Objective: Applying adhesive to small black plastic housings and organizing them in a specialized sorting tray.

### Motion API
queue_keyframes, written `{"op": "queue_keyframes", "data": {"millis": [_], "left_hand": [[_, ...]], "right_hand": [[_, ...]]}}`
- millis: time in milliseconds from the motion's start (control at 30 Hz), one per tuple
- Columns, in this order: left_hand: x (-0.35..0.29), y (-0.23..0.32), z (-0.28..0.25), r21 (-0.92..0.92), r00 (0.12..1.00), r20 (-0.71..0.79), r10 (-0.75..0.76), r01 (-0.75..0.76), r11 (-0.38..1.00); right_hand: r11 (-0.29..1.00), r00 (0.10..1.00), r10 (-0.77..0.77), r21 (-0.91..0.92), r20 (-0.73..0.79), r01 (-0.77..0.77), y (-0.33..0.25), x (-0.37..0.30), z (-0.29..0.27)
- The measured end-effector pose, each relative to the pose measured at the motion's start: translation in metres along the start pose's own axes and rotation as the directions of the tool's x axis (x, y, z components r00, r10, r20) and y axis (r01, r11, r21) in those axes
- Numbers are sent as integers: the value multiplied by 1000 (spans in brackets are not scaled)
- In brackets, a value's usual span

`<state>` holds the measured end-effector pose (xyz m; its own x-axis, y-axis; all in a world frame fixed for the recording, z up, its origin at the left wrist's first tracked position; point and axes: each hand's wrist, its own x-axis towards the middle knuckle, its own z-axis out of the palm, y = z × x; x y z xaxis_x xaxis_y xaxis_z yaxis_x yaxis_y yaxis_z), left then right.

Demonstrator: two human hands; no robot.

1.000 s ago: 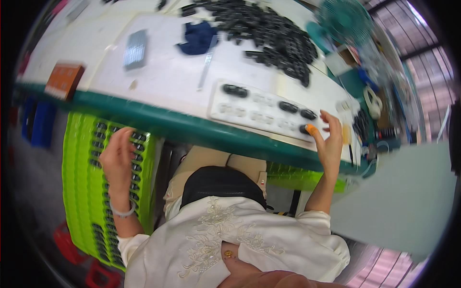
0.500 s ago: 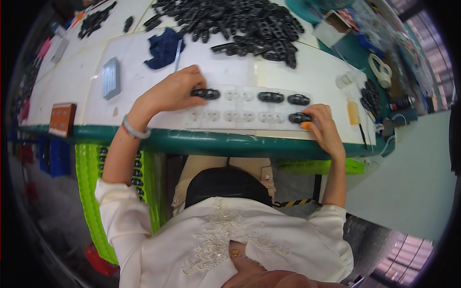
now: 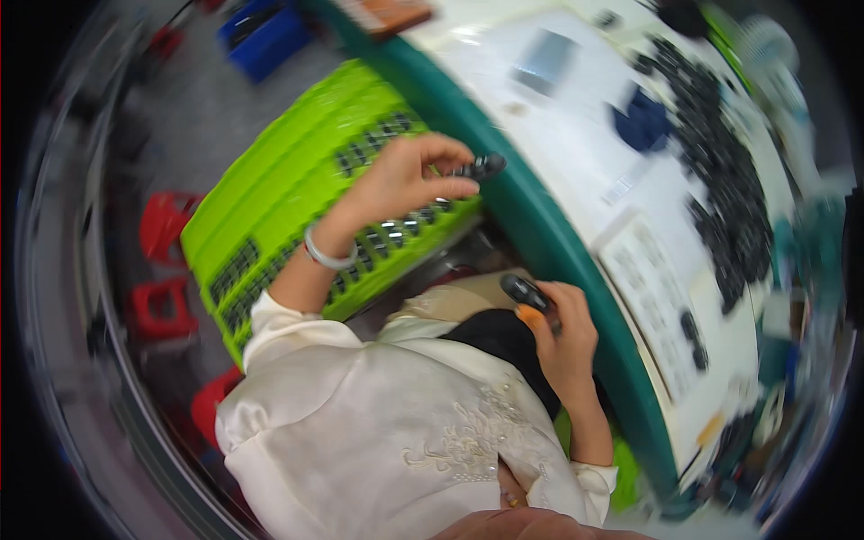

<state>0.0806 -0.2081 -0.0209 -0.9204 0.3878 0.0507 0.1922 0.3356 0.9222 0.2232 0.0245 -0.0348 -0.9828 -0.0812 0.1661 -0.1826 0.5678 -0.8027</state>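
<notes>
My left hand is raised over the bright green tray, its thumb and fingers closed on a small black oval part. Rows of similar black parts lie in that tray, partly hidden by my hand and forearm. Above my lap, beside the table's green edge, my right hand grips another black oval part; an orange cover sits on its thumb. On the table, the white slotted board bears black parts near one end. The picture is somewhat blurred.
The table's padded green edge runs between me and the board. A heap of black parts, a dark blue cloth and a grey block lie on the table. Red stools and a blue bin stand beyond the tray.
The view has swung to the left. Both hands have lifted black parts off the white board; the left has moved over the green tray, the right back over my lap.
</notes>
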Motion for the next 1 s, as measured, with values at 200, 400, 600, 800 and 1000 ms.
{"op": "queue_keyframes", "data": {"millis": [200, 400, 600, 800, 1000], "left_hand": [[-179, -77, -46, -236, 754, -443, -485, 423, 875], [-267, -109, -93, -284, 382, -770, -510, 512, 811], [-246, -114, -103, 60, 319, -888, -332, 795, 603], [-223, -143, -101, 259, 372, -902, -218, 872, 416], [-205, -161, -101, 402, 465, -870, -165, 862, 308]], "right_hand": [[943, 905, -330, 42, 270, 331, -19, 113, 165], [869, 870, -297, -266, 394, 417, -56, 157, 272], [775, 880, -262, -458, 396, 436, -52, 169, 307], [779, 835, -288, -392, 469, 489, -64, 140, 252], [956, 875, -176, -132, 450, 261, -52, 80, 105]]}}
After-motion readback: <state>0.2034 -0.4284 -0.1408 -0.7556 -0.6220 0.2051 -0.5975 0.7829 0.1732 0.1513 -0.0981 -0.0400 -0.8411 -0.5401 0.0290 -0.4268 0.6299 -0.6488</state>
